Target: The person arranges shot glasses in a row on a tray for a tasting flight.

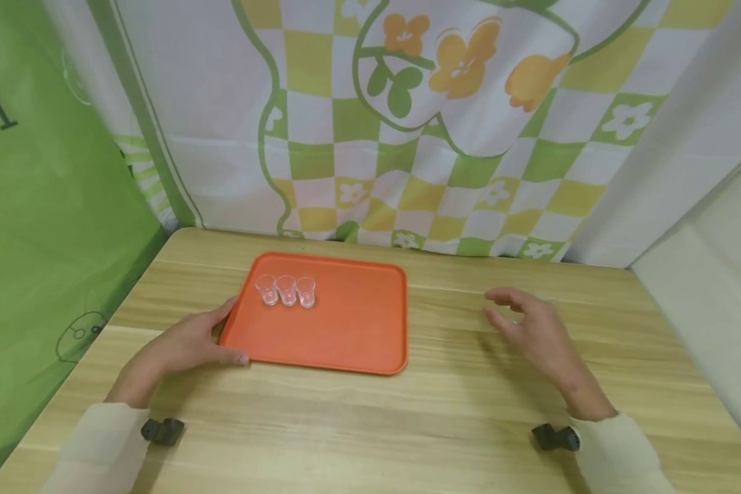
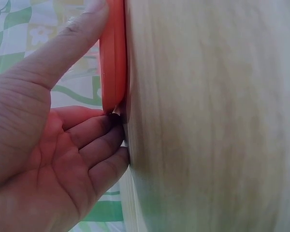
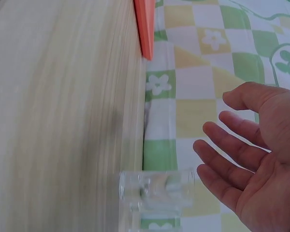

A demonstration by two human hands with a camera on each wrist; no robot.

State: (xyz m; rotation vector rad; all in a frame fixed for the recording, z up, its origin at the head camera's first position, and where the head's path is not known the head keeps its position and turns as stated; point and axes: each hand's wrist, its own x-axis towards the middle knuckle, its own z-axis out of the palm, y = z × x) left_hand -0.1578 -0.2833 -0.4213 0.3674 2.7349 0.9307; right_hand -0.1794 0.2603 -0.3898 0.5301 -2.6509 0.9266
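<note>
Orange serving tray (image 1: 352,315) on the wood-grain tabletop (image 1: 407,425), left of its middle and nearer the far edge than the near one. Three clear shot glasses (image 1: 287,291) upright inside, in a close row toward the tray's far-left corner. Left hand (image 1: 191,341) at the tray's near-left corner, gripping it, thumb on the near rim and the other fingers at the left edge. Right hand (image 1: 537,333) above the tabletop's right part, well apart from the tray, fingers parted and loosely bent. Just beside those fingers, a fourth shot glass (image 3: 157,191), clear and upright on the tabletop, mostly hidden behind the hand from above. Beyond the tabletop's far edge, a checked curtain (image 1: 355,123) with orange flowers; past the left edge, green cloth (image 1: 37,240). Pale sleeves (image 1: 101,439) on both arms, a small black camera (image 1: 162,431) at each wrist
</note>
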